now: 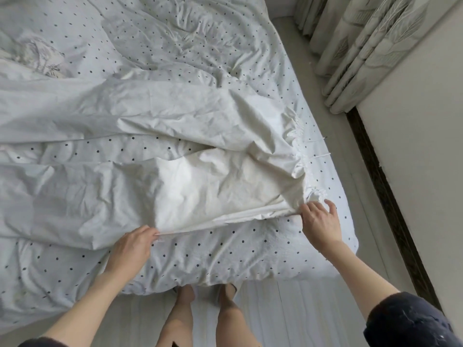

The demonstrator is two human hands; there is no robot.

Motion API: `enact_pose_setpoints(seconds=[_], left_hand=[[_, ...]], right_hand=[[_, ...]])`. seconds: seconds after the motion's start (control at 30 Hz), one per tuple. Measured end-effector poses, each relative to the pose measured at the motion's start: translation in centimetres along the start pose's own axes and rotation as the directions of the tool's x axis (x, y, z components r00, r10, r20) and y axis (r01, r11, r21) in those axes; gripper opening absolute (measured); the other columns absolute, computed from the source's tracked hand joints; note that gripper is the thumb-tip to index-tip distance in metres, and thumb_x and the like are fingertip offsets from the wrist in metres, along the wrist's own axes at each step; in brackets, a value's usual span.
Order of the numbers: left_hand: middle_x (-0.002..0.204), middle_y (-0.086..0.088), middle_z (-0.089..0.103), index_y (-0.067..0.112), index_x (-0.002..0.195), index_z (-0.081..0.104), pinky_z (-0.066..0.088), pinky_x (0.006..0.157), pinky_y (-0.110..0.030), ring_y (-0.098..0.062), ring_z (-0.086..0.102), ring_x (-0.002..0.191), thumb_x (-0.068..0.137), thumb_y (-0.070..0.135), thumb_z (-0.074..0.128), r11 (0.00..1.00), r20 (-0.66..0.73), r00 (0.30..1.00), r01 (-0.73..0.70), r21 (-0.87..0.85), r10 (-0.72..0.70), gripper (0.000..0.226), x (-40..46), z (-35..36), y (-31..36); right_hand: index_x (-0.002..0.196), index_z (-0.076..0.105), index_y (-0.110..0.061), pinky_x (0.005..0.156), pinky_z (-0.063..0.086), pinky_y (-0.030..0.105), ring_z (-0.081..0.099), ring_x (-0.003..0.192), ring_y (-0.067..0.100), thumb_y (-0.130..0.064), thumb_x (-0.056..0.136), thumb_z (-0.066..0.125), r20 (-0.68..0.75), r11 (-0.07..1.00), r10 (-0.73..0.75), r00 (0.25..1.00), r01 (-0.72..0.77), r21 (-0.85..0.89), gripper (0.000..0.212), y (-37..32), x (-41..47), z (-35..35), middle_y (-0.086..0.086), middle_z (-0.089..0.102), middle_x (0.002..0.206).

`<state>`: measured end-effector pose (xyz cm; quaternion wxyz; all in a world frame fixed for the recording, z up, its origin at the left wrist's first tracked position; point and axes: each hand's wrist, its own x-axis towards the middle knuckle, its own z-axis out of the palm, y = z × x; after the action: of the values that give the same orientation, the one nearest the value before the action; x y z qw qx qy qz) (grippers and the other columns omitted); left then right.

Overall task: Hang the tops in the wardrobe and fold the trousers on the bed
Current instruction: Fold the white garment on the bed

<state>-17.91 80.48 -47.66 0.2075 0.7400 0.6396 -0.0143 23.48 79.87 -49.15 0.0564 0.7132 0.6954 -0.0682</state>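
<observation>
Broadly, the bed [225, 254] fills most of the view, its white cover dotted with small dark spots and well rumpled, so it gives a soft, uneven surface to fold on. Across it lie the white trousers [175, 151], spread lengthwise with the gathered waistband [299, 146] at the right near the bed's edge and the two legs running off to the left, one far and one near (a strip of spotted cover shows between them). Laid out flat like this, the legs can probably be brought one over the other.

At the far right, patterned curtains [363, 51] hang beside a pale wall, and a strip of floor [295, 309] runs along the bed.

Smaller still, the right hand [320, 221] pinches the near corner of the waistband, its other fingers spread loosely. The left hand [132, 246] pinches the near edge of the near leg, fingers curled on the seam. Both hold that edge taut between them, seemingly to lift it and fold it away toward the far leg.
</observation>
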Motion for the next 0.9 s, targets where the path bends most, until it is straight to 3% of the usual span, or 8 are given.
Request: enact_pose_setpoints(seconds=[0.07,0.27,0.47,0.73,0.9], left_hand=[[0.081,-0.01,0.066,0.001,0.088,0.07,0.051,0.053,-0.038,-0.032,0.066,0.067,0.082,-0.006,0.065,0.998,-0.071,0.997,-0.031,-0.048,0.028,0.011,-0.3,-1.8,0.3],[0.081,-0.007,0.066,0.005,0.083,0.067,0.045,0.059,-0.034,-0.03,0.063,0.07,0.084,0.003,0.066,0.992,-0.3,0.952,-0.088,-0.092,0.057,0.003,2.9,-8.6,0.5],[0.092,-0.019,0.065,-0.003,0.091,0.068,0.044,0.075,-0.039,-0.035,0.062,0.084,0.087,-0.005,0.057,0.981,-0.432,0.9,-0.131,-0.141,0.058,0.012,12.6,-14.6,1.4],[0.097,-0.016,0.07,0.0,0.093,0.07,0.039,0.081,-0.031,-0.032,0.062,0.095,0.087,0.004,0.062,0.971,-0.335,0.942,-0.096,-0.217,0.018,0.01,25.9,-18.5,0.6],[0.098,-0.015,0.07,0.0,0.093,0.07,0.038,0.083,-0.031,-0.031,0.061,0.099,0.087,0.006,0.063,0.981,-0.243,0.97,-0.072,-0.182,0.027,0.011,33.5,-17.4,-0.4]], right_hand=[[0.077,0.063,-0.002,0.091,0.041,0.052,0.067,0.075,0.033,0.0,0.078,0.068,-0.004,1.0,0.009,1.0,-0.009,0.021,0.005,0.4,-0.7,-1.4,0.012,0.066,0.068],[0.077,0.063,-0.002,0.083,0.04,0.047,0.064,0.066,0.033,-0.008,0.084,0.067,-0.225,0.992,0.065,0.972,-0.038,0.121,0.01,0.7,1.7,-5.6,0.009,0.066,0.066],[0.093,0.065,-0.006,0.092,0.027,0.042,0.06,0.085,0.033,-0.021,0.097,0.049,-0.268,0.958,0.234,0.934,-0.176,0.226,0.022,0.0,9.1,-8.7,0.009,0.066,0.086],[0.091,0.061,-0.005,0.076,0.035,0.038,0.057,0.088,0.036,-0.029,0.094,0.052,-0.143,0.831,0.468,0.872,-0.379,0.407,0.025,-0.3,20.2,-9.9,0.013,0.063,0.093],[0.091,0.064,-0.009,0.083,0.038,0.041,0.057,0.093,0.037,-0.03,0.094,0.05,-0.053,0.78,0.526,0.849,-0.457,0.427,0.026,-0.4,25.5,-7.5,0.015,0.065,0.096]])
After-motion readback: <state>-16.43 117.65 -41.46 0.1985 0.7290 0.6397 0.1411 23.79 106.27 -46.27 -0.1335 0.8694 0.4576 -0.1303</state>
